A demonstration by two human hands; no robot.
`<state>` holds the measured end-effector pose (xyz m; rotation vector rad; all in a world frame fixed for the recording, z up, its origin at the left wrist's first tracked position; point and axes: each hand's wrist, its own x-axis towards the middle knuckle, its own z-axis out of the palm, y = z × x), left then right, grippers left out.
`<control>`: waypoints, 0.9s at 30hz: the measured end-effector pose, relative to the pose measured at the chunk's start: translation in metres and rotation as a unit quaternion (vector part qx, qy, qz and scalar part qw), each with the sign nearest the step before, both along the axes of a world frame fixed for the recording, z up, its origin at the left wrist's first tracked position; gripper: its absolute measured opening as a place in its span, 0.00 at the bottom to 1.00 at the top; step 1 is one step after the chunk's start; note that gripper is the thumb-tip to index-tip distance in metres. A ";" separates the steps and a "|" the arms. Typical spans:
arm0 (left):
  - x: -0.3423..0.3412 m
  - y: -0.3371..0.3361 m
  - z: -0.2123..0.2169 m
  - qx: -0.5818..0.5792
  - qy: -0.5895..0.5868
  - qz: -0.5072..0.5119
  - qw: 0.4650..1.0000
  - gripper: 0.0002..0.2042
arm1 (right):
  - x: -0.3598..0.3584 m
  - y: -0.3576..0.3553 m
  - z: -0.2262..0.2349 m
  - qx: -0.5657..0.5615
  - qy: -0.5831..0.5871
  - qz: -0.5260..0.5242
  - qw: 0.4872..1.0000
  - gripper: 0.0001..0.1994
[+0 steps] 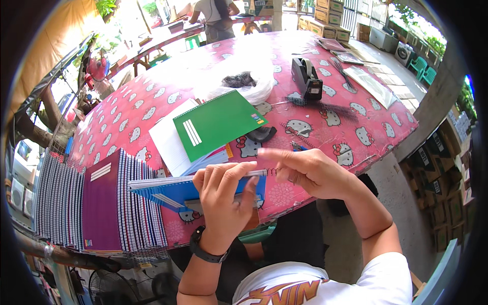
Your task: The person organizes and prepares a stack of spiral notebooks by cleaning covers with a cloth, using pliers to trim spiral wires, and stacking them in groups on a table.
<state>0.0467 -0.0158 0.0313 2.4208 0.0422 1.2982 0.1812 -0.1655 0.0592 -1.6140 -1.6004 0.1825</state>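
Observation:
My left hand (221, 198), with a black watch on its wrist, is closed around a blue notebook (175, 191) held on edge, its page edges upward. A thin spiral coil (272, 172) sticks out past the notebook's right end. Beside that coil is my right hand (310, 173), its index finger stretched out to the left and the other fingers bent; I see no firm grip on the coil. Just beyond lies a green notebook (218, 124) on loose white sheets (170, 134). To the left, a purple notebook (100, 203) rests among a row of spiral-bound notebooks (58, 198).
A black tape dispenser (306, 79) stands on the pink patterned table (366, 134), near loose black coils (338, 109). Behind the green notebook is a white plastic bag (259, 91) with dark coils. Cartons (328, 15) are stacked farther back. Another person (216, 20) stands at a far table.

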 end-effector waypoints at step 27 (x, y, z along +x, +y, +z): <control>-0.009 -0.006 0.009 0.064 0.118 -0.016 0.991 0.07 | 0.175 0.098 -0.147 0.001 0.142 -0.260 0.955 0.20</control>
